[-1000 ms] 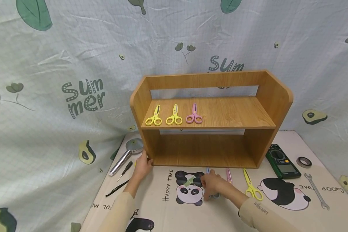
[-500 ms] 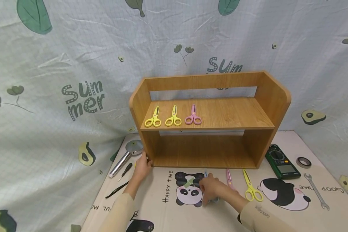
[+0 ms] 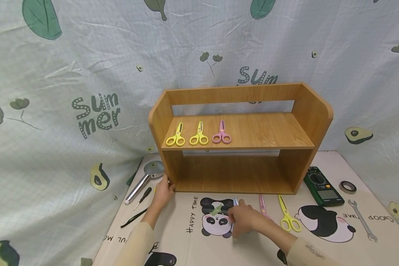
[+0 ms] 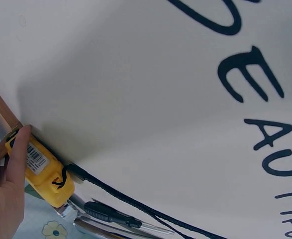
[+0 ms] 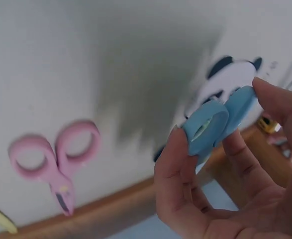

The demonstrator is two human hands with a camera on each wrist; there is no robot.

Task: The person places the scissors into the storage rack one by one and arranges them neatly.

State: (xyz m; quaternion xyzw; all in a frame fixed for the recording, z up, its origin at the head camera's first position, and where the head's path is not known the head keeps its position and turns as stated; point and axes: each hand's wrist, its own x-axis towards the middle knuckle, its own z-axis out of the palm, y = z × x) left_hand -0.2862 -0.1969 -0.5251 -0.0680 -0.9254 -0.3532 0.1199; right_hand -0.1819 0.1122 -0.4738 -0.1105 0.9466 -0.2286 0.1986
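So far three scissors (image 3: 198,133) sit on the shelf (image 3: 252,129). My right hand (image 3: 242,218) pinches blue scissors (image 5: 216,123) just above the mat (image 3: 193,244); two wait; left hand (image 3: 163,192), fingers straight, steadies the shelf's corner.

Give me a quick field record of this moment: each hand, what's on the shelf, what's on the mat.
right hand: pinches blue scissors by the handles, above the mat
left hand: rests at the wooden shelf lower left corner
shelf top board: two yellow scissors, one pink scissors
mat, in front of shelf: pink scissors on mat, yellow scissors on mat
right of shelf: multimeter, wrench
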